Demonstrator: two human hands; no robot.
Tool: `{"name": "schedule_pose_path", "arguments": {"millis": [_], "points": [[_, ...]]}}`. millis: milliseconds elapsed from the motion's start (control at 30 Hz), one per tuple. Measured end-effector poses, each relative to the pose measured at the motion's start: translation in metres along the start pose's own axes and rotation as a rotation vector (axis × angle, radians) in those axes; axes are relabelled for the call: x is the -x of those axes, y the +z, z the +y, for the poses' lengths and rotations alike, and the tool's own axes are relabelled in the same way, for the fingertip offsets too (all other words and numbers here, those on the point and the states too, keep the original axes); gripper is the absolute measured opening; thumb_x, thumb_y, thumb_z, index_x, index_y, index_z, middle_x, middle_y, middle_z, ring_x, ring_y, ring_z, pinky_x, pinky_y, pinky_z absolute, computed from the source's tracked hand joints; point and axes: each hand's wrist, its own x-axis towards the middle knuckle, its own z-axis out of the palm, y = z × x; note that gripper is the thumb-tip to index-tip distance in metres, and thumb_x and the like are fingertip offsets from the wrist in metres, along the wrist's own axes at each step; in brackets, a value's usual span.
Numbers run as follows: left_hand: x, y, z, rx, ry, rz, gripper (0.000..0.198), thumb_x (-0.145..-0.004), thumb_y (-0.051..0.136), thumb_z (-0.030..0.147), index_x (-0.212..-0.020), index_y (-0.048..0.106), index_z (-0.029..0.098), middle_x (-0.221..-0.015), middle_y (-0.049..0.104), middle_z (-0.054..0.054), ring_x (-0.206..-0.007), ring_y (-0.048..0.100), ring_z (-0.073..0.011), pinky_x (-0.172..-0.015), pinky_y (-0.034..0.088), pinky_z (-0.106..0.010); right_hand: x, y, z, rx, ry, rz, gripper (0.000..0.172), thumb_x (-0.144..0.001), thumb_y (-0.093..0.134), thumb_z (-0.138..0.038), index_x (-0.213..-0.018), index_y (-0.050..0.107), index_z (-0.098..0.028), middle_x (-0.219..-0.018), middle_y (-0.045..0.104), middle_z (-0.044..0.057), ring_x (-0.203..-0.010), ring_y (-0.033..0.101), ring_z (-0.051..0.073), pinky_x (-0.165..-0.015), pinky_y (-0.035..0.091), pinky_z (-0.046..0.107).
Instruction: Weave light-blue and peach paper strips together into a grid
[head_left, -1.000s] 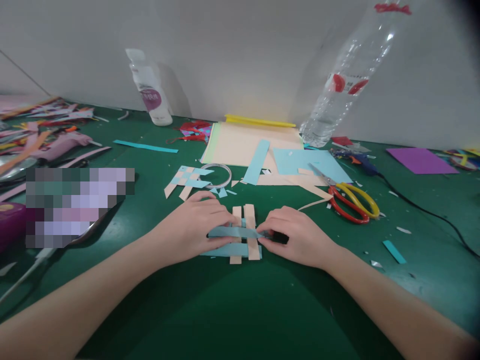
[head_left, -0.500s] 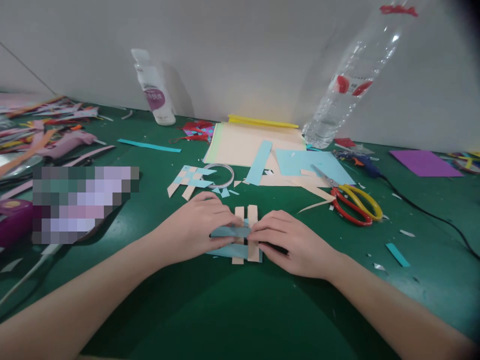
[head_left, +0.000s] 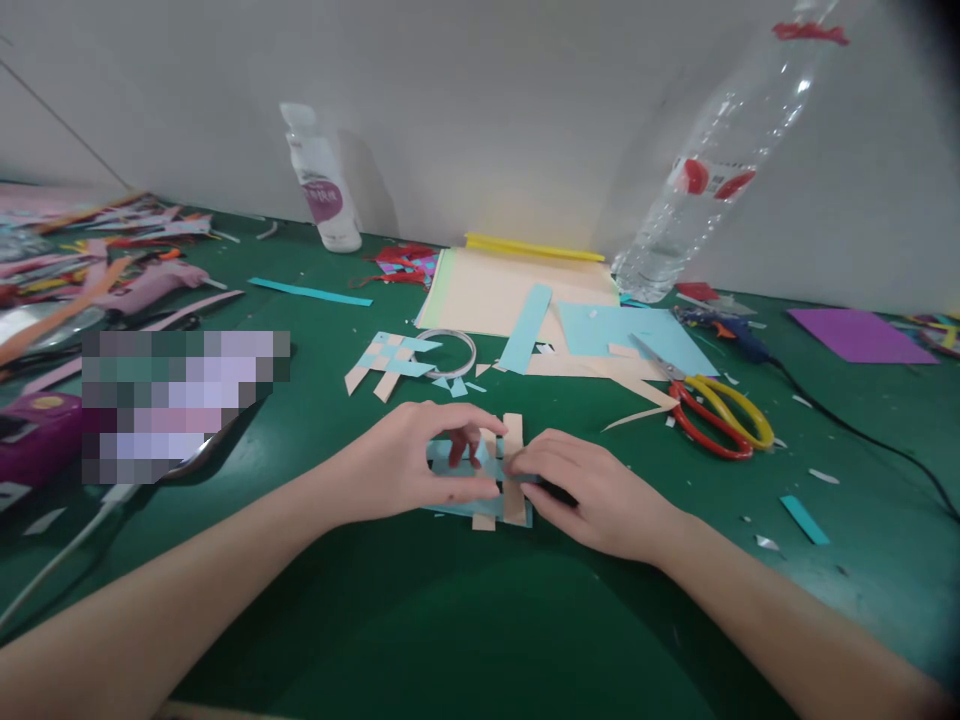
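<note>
On the green table lies a small weave of light blue and peach paper strips [head_left: 514, 498], partly covered by my fingers. My left hand [head_left: 420, 460] arches over its left side, thumb and index finger apart, other fingers curled at a blue strip. The fingertips of my right hand [head_left: 592, 490] are pressed together on the right peach strip, where a blue strip crosses. Behind my left hand lies a finished-looking blue and peach woven piece [head_left: 388, 355], beside a silver ring [head_left: 469, 345].
Scissors [head_left: 716, 415] with red and yellow handles lie right, near a glue gun [head_left: 739, 335] and its cable. Paper sheets [head_left: 517, 285] and two bottles [head_left: 326, 195] [head_left: 694, 190] are at the back. A blurred-out device [head_left: 180, 405] and paper scraps lie left.
My left thumb and index finger have spread apart, and the blue strip between them has bent upward. My right hand stays at the right peach strip. The whole view has shifted slightly.
</note>
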Motion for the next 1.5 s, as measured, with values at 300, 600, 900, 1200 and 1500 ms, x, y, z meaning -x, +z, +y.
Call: {"name": "schedule_pose_path", "arguments": {"millis": [300, 600, 900, 1200, 1500], "points": [[-0.001, 0.003, 0.000, 0.180, 0.043, -0.032, 0.043, -0.084, 0.057, 0.027, -0.125, 0.046, 0.022, -0.100, 0.064, -0.003, -0.095, 0.060, -0.0159, -0.084, 0.048, -0.030, -0.001, -0.003, -0.005, 0.115, -0.052, -0.027, 0.029, -0.091, 0.041, -0.019, -0.116, 0.054, -0.021, -0.103, 0.057, 0.009, -0.090, 0.050, 0.019, -0.076, 0.048, 0.033], [-0.005, 0.010, -0.008, -0.043, 0.034, 0.068, 0.024, -0.090, 0.045, 0.025, -0.113, 0.052, 0.019, -0.102, 0.061, -0.005, -0.095, 0.057, -0.0174, -0.079, 0.049, -0.030, 0.001, 0.002, -0.002, 0.158, -0.064, 0.022, 0.026, -0.090, 0.041, -0.017, -0.110, 0.058, -0.014, -0.095, 0.060, 0.010, -0.086, 0.051, 0.020, -0.075, 0.049, 0.034], [-0.007, 0.019, -0.024, -0.423, -0.059, 0.183, 0.036, -0.087, 0.051, 0.041, -0.116, 0.053, 0.020, -0.119, 0.050, -0.008, -0.114, 0.043, -0.0254, -0.094, 0.038, -0.044, 0.004, 0.002, -0.001, 0.158, -0.076, 0.047, 0.026, -0.091, 0.041, -0.019, -0.110, 0.059, -0.015, -0.088, 0.063, 0.009, -0.085, 0.053, 0.019, -0.072, 0.049, 0.033], [-0.010, 0.021, -0.024, -0.389, -0.062, 0.132, 0.030, -0.087, 0.051, 0.041, -0.109, 0.056, 0.022, -0.116, 0.053, -0.006, -0.113, 0.042, -0.0250, -0.093, 0.036, -0.044, 0.004, 0.002, 0.000, 0.147, -0.062, 0.053, 0.026, -0.091, 0.041, -0.019, -0.108, 0.060, -0.015, -0.088, 0.064, 0.008, -0.082, 0.051, 0.019, -0.070, 0.048, 0.033], [-0.012, 0.013, -0.017, -0.085, -0.050, 0.175, 0.012, -0.083, 0.055, 0.031, -0.083, 0.059, 0.020, -0.092, 0.063, -0.002, -0.090, 0.055, -0.0181, -0.078, 0.044, -0.033, 0.004, 0.001, 0.000, 0.121, -0.066, 0.038, 0.025, -0.090, 0.043, -0.017, -0.109, 0.059, -0.014, -0.096, 0.064, 0.008, -0.087, 0.052, 0.019, -0.077, 0.049, 0.033]]}}
